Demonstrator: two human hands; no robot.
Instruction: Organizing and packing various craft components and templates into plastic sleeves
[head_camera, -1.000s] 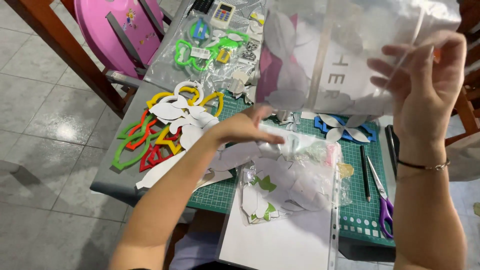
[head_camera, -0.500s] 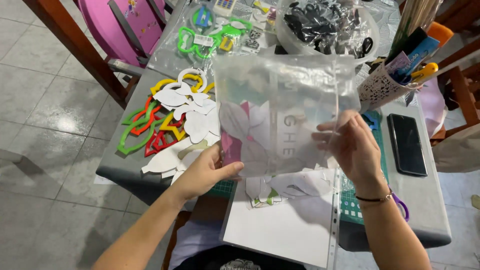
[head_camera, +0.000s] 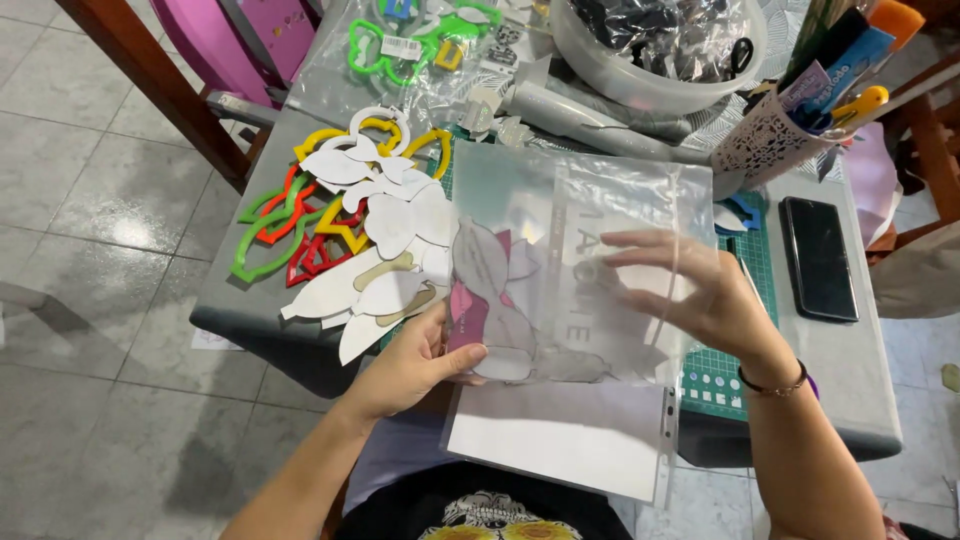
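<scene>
Over near edge of table (head_camera: 850, 400), clear plastic sleeve (head_camera: 570, 260) held up. Left hand (head_camera: 415, 360) closed on sleeve's lower left edge, thumb on front. Right hand (head_camera: 690, 295) spread open behind sleeve, fingers pressed flat. Paper cutouts (head_camera: 385, 225) lying toward left edge; black phone (head_camera: 818, 258) near right edge.

Both forearms are bare, without sleeves. The right hand (head_camera: 700, 295) has a thin dark bracelet (head_camera: 772, 383) just behind it at the wrist. A black printed shirt (head_camera: 490, 510) covers the chest.
</scene>
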